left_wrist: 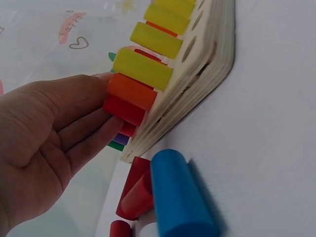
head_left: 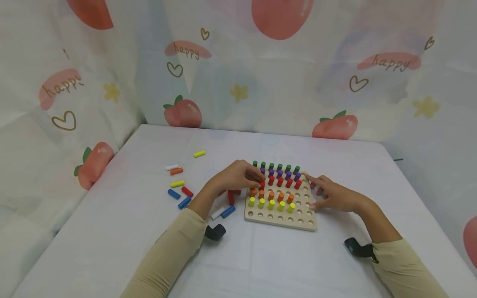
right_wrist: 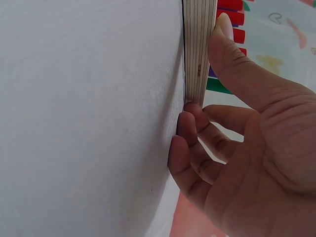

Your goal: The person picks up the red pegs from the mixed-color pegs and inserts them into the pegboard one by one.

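Observation:
A wooden pegboard lies on the table with rows of green, purple, red, orange and yellow pegs standing in its holes. My left hand reaches over the board's left side and pinches a red peg at the left of the red row. In the left wrist view, the fingertips sit beside that peg, close to an orange peg; part of the grip is hidden. My right hand holds the board's right edge. The right wrist view shows its thumb on the top face and its fingers along the side.
Loose pegs lie left of the board: a blue peg, a white peg, a red peg and several others. A yellow peg lies farther back. Patterned cloth rises behind the table.

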`<state>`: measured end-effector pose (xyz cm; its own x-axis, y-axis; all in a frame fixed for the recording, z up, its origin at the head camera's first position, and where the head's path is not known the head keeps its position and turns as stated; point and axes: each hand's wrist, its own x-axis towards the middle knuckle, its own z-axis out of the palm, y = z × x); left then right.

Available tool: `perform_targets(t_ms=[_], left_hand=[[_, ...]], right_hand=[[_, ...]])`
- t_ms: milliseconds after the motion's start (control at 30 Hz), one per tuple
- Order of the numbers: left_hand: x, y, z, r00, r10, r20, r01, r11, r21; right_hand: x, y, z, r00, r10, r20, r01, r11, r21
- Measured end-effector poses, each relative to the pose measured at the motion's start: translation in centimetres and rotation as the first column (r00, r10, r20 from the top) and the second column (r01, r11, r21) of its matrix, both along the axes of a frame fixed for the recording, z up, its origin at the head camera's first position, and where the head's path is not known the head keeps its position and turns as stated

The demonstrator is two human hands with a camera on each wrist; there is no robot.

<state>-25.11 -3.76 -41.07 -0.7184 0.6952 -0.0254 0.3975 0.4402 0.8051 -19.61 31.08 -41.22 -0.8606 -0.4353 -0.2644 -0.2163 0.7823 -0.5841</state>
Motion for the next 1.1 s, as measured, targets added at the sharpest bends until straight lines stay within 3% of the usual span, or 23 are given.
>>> perform_targets(t_ms=[367, 667, 1100], left_hand=[[-0.8, -1.8, 0.6, 0.999, -0.043, 0.012, 0.043, 0.999, 0.030], [-1.4, -3.5, 1.1, 1.000, -0.015, 0.014, 0.014, 0.999, 0.034], [-2.7, -5.6, -0.4, 0.997, -0.003, 0.080, 0.008, 0.998, -0.060]], right_hand=[[0.0, -0.1, 0.2, 1.000, 0.008, -0.007, -0.008, 1.000, 0.002], [0.0, 0.0, 0.2, 1.000, 0.002, -0.005, -0.002, 1.000, 0.011], [0.0, -0.3, 0.3, 1.000, -0.003, 0.002, 0.003, 1.000, 0.012]])
